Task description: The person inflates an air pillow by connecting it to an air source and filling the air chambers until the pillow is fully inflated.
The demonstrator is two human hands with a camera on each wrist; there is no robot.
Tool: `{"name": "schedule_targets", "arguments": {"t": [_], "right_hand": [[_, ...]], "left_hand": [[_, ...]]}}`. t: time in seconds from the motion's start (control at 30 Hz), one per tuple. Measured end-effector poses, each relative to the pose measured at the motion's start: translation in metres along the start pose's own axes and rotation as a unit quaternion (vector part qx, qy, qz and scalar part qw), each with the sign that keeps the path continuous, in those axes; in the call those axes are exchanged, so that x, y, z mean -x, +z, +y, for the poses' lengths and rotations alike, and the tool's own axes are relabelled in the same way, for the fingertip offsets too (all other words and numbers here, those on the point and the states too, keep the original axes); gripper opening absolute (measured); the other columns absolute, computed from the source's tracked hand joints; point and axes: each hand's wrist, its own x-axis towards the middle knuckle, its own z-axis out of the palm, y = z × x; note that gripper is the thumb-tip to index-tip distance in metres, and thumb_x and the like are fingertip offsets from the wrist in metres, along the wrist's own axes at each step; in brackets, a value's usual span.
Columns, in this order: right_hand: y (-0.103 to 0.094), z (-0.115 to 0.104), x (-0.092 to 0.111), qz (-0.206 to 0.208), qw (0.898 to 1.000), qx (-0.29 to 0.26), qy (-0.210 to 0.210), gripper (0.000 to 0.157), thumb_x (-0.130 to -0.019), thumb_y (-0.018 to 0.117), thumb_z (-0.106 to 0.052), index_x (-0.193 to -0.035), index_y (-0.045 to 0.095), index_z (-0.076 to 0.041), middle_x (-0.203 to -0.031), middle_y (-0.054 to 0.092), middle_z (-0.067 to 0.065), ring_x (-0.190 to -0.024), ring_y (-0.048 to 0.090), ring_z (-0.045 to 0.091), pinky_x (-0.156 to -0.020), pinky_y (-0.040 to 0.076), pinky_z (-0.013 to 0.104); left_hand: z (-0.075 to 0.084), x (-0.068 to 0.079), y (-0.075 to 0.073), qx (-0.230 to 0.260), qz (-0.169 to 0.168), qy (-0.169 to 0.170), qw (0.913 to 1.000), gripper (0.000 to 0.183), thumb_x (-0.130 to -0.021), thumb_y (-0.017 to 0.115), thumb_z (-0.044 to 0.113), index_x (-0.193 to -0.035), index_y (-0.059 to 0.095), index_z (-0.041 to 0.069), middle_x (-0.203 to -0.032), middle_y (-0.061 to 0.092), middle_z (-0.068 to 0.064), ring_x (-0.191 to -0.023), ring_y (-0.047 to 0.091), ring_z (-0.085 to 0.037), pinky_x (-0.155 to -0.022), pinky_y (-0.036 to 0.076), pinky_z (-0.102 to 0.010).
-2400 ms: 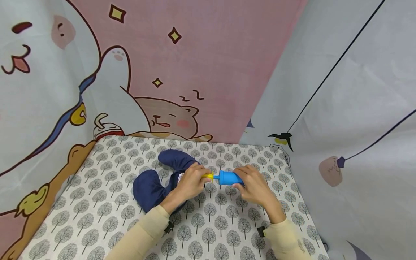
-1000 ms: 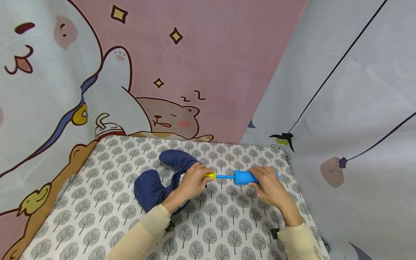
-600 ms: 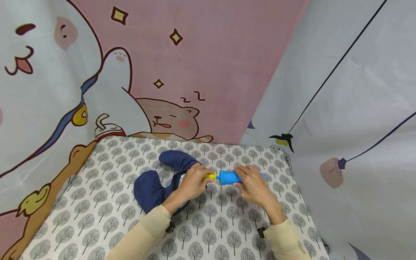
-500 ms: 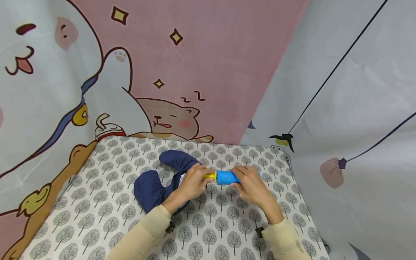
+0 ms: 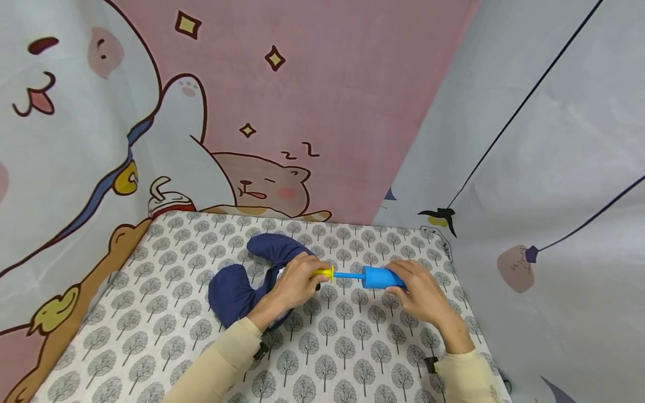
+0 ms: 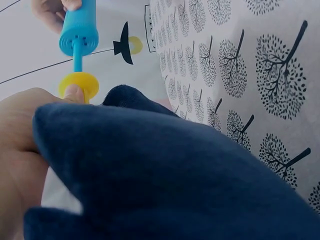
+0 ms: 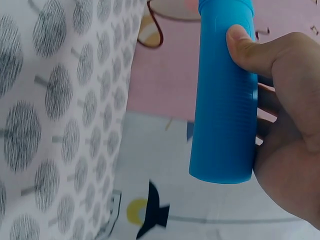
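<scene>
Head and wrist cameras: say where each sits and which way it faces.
Head: on head, facing forward and down at pump, pillow, cloth; sleeves, left grip, right grip show.
Left wrist: on that wrist, facing past pillow to pump; parts of left grip, right grip show.
Right wrist: on that wrist, facing pump; right grip shows.
Wrist views share pump, right grip, cloth.

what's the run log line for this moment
left hand: grips yellow pump end; right hand: grips blue pump barrel; blue rod: exposed between; navy neck pillow: on tree-print cloth
</scene>
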Motion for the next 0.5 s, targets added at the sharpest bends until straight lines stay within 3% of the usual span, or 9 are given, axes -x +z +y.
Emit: {"name": "schedule_targets", "arguments": {"t": [0.27, 0.5], "right_hand": [[-0.022, 0.028, 0.022, 0.012, 1.0, 0.004, 0.026, 0.051, -0.087, 0.095, -0.004, -0.134, 0.076, 0.002, -0.131, 0.079, 0.022, -0.121, 0.074, 0.048, -0.103, 0.059, 0.07], [-0.026, 0.02, 0.018, 0.005, 1.0, 0.016, 0.023, 0.051, -0.088, 0.095, -0.006, -0.133, 0.076, 0.005, -0.13, 0.079, 0.023, -0.12, 0.073, 0.047, -0.103, 0.059, 0.069]], "left_hand": [[0.001, -0.001, 0.0, 0.014, 0.006, 0.003, 0.9999, 0.014, -0.098, 0.086, 0.017, -0.11, 0.087, 0.01, -0.097, 0.084, -0.003, -0.085, 0.067, -0.02, -0.08, 0.055, -0.033], [0.001, -0.001, 0.002, 0.018, 0.024, 0.004, 0.9996, 0.013, -0.096, 0.087, 0.014, -0.108, 0.088, 0.009, -0.098, 0.086, -0.005, -0.084, 0.069, -0.02, -0.079, 0.056, -0.033]]}}
